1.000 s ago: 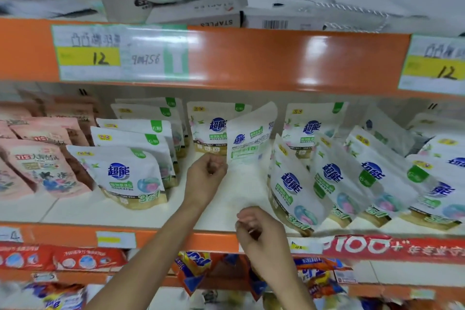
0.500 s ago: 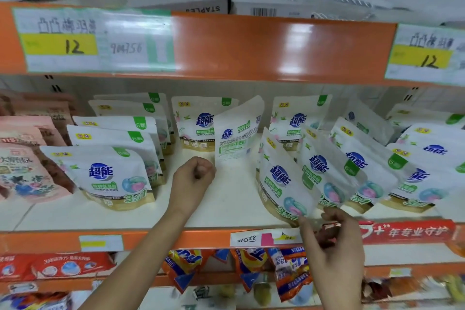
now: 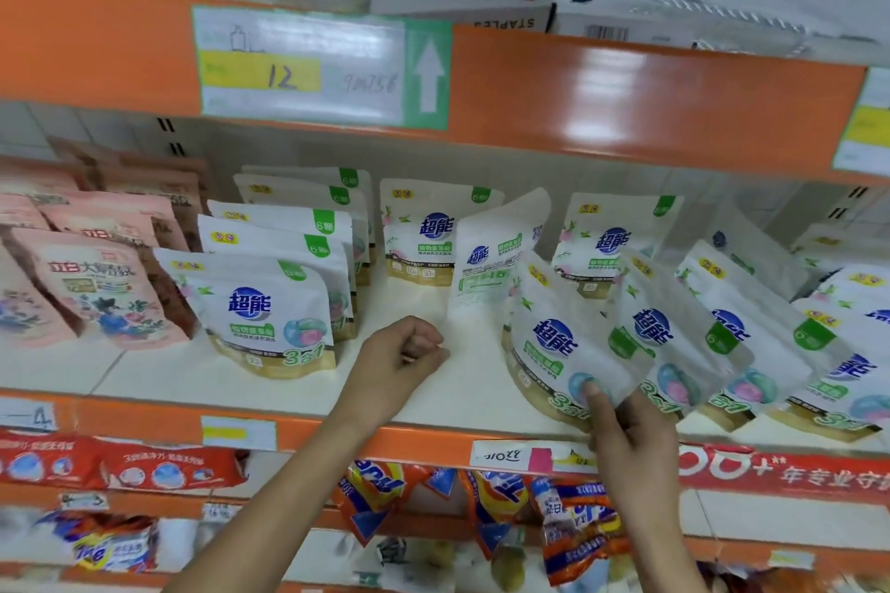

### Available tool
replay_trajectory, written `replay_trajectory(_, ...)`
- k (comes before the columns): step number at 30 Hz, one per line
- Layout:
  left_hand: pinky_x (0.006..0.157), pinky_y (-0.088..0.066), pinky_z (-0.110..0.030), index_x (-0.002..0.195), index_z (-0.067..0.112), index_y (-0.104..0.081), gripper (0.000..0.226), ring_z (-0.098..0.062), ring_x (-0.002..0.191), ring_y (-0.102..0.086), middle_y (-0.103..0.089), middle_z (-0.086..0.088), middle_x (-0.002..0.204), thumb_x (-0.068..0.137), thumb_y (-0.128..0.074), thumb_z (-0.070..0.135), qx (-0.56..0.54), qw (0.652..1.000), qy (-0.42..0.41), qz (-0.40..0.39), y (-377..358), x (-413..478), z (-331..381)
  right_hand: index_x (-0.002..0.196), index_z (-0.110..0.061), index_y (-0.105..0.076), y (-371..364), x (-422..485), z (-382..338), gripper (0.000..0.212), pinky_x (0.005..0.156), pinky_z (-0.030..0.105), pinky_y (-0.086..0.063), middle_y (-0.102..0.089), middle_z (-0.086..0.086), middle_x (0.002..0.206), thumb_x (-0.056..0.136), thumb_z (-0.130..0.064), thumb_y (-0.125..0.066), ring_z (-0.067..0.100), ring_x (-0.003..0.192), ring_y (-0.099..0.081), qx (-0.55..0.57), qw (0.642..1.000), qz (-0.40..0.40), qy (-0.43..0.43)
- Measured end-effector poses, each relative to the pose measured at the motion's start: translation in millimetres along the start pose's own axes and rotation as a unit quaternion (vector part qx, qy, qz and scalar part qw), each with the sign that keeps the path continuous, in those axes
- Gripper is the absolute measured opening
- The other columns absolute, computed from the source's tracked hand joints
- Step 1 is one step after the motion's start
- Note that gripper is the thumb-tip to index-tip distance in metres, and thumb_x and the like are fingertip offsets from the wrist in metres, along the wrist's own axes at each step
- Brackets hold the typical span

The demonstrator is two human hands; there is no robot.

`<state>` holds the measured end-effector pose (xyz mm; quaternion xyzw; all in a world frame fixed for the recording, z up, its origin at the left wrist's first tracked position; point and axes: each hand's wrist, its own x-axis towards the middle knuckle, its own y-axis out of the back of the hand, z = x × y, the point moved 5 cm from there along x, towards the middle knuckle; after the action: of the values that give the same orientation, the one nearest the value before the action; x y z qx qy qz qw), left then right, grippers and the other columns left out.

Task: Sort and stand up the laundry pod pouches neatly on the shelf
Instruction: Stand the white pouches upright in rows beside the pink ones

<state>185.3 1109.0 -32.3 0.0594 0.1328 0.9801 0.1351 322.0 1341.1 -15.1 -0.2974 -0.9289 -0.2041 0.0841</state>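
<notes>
The right hand (image 3: 631, 438) has come up from the shelf edge (image 3: 433, 441) and now holds the front leaning pouch (image 3: 568, 347), thumb on its lower corner. The pouch seems to tip a bit more. The left hand (image 3: 399, 361) has pulled back a little.

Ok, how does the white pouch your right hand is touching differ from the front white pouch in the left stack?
The pouch at the right hand, the leaning pouch, tilts left with its base near the shelf edge; the left front pouch stands upright. The leaning pouch has a thumb on its lower corner; the left front pouch is untouched. The left hand is closed, holding neither. Both share the blue logo, green tab and "3 in 1" print.
</notes>
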Motion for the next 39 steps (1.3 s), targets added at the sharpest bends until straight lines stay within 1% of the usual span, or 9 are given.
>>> replay_trajectory(6, 0.085, -0.050, -0.021, 0.108, 0.023, -0.060, 0.037, -0.008, 0.098, -0.062, -0.066, 0.004, 0.105, 0.077, -0.080, 0.025, 0.002, 0.998, 0.009, -0.060, 0, -9, -2, 0.084, -0.018, -0.065, -19, -3, -7, 0.015, 0.056, 0.007, -0.039, -0.064, -0.021, 0.064, 0.094, -0.013, -0.057, -0.002, 0.062, -0.058, 0.047, 0.996, -0.077, 0.004)
replay_trajectory(9, 0.081, -0.051, -0.019, 0.118, 0.024, -0.056, 0.048, -0.003, 0.101, -0.062, -0.067, 0.008, 0.110, 0.077, -0.079, 0.018, -0.025, 0.995, 0.023, -0.099, -1, -17, 3, 0.083, -0.017, -0.064, -32, -2, -15, 0.017, 0.053, 0.006, -0.037, -0.061, -0.020, 0.058, 0.094, -0.009, -0.055, -0.004, 0.057, -0.055, 0.081, 0.990, -0.111, 0.006)
replay_trajectory(13, 0.086, -0.047, -0.012, 0.124, 0.022, -0.055, 0.050, -0.002, 0.106, -0.063, -0.068, 0.010, 0.116, 0.080, -0.076, 0.012, -0.038, 0.993, 0.015, -0.113, 2, -25, 8, 0.088, -0.025, -0.066, -48, 3, -17, 0.018, 0.051, 0.017, -0.039, -0.061, -0.010, 0.057, 0.096, -0.013, -0.055, 0.006, 0.052, -0.049, 0.107, 0.984, -0.141, -0.004)
replay_trajectory(17, 0.089, -0.051, -0.020, 0.125, 0.020, -0.057, 0.050, -0.007, 0.108, -0.064, -0.069, 0.008, 0.117, 0.080, -0.076, 0.009, -0.093, 0.991, 0.032, -0.093, 9, -29, 6, 0.079, -0.040, -0.064, -62, 10, -18, 0.033, 0.047, 0.022, -0.039, -0.057, -0.001, 0.052, 0.096, -0.013, -0.055, 0.011, 0.049, -0.047, 0.126, 0.977, -0.169, -0.016)
replay_trajectory(22, 0.089, -0.053, -0.025, 0.118, 0.017, -0.060, 0.044, -0.010, 0.106, -0.066, -0.071, 0.006, 0.114, 0.078, -0.076, 0.006, -0.109, 0.993, 0.032, -0.026, 21, -29, -1, 0.095, -0.021, -0.063, -83, 14, -23, 0.015, 0.050, 0.024, -0.042, -0.056, -0.002, 0.055, 0.097, -0.010, -0.053, 0.012, 0.050, -0.049, 0.142, 0.963, -0.229, -0.023)
replay_trajectory(26, 0.073, -0.053, -0.021, 0.109, 0.016, -0.065, 0.031, -0.008, 0.090, -0.069, -0.074, 0.007, 0.100, 0.081, -0.074, 0.005, -0.099, 0.994, 0.033, 0.024, 31, -32, -4, 0.106, -0.017, -0.063, -96, 20, -22, 0.024, 0.052, 0.027, -0.044, -0.062, -0.003, 0.064, 0.095, 0.001, -0.051, 0.014, 0.055, -0.051, 0.142, 0.952, -0.271, -0.027)
replay_trajectory(29, 0.071, -0.054, -0.021, 0.109, 0.018, -0.065, 0.031, -0.007, 0.090, -0.069, -0.074, 0.010, 0.101, 0.081, -0.073, 0.006, -0.096, 0.994, 0.028, 0.044, 34, -34, -3, 0.110, -0.018, -0.062, -101, 28, -18, 0.034, 0.052, 0.024, -0.043, -0.064, -0.008, 0.066, 0.093, 0.007, -0.047, 0.008, 0.055, -0.052, 0.108, 0.949, -0.295, -0.019)
replay_trajectory(34, 0.069, -0.053, -0.018, 0.104, 0.018, -0.066, 0.026, -0.006, 0.087, -0.069, -0.074, 0.011, 0.099, 0.082, -0.072, 0.007, -0.082, 0.994, 0.020, 0.073, 35, -36, -3, 0.108, -0.018, -0.064, -107, 50, -4, 0.042, 0.055, 0.012, -0.039, -0.062, -0.009, 0.065, 0.089, 0.010, -0.040, 0.001, 0.058, -0.054, 0.016, 0.960, -0.280, 0.009)
replay_trajectory(39, 0.074, -0.054, -0.018, 0.109, 0.016, -0.065, 0.029, -0.006, 0.095, -0.069, -0.073, 0.013, 0.102, 0.082, -0.072, 0.007, -0.072, 0.994, 0.018, 0.078, 35, -38, -3, 0.096, -0.018, -0.063, -99, 81, 1, 0.022, 0.055, 0.015, -0.045, -0.068, -0.006, 0.087, 0.093, 0.001, -0.052, 0.004, 0.059, -0.057, 0.039, 0.981, -0.191, 0.015)
